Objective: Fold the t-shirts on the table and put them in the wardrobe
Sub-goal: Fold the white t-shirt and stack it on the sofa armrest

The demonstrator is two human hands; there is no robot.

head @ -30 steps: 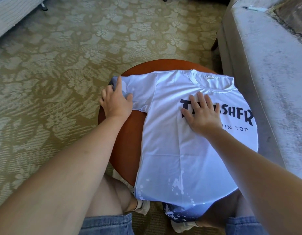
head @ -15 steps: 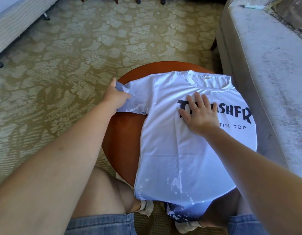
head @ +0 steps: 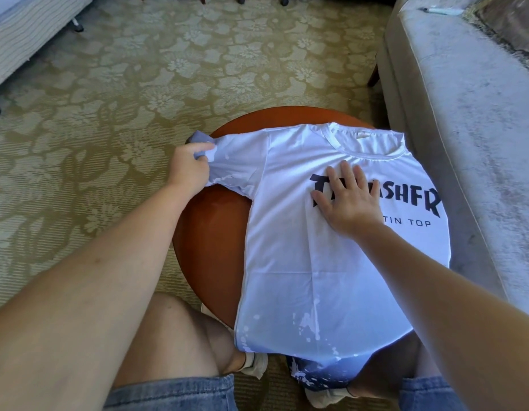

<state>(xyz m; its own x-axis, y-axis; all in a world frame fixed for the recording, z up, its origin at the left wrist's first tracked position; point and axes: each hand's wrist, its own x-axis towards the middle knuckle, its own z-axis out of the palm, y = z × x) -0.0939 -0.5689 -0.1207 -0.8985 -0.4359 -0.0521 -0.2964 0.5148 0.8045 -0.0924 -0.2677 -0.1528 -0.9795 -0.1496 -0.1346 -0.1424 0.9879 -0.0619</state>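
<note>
One t-shirt [head: 287, 262], one table [head: 213, 247] (two hands [head: 187, 169] [head: 348, 201]).

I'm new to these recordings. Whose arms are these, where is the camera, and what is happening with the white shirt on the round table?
There is no machine here: a person works with two bare hands. The camera sits on the person's head and looks forward and down, so you see the scene much as the person does. A white t-shirt with a black printed word lies face up on a round brown table, its hem hanging over the near edge. The left hand has its grip on the end of the shirt's sleeve, fingers curled round the cloth. The right hand lies flat and open on the print, pressing the shirt down. A grey sofa stands to the right, on a patterned carpet. No wardrobe is in view.
</note>
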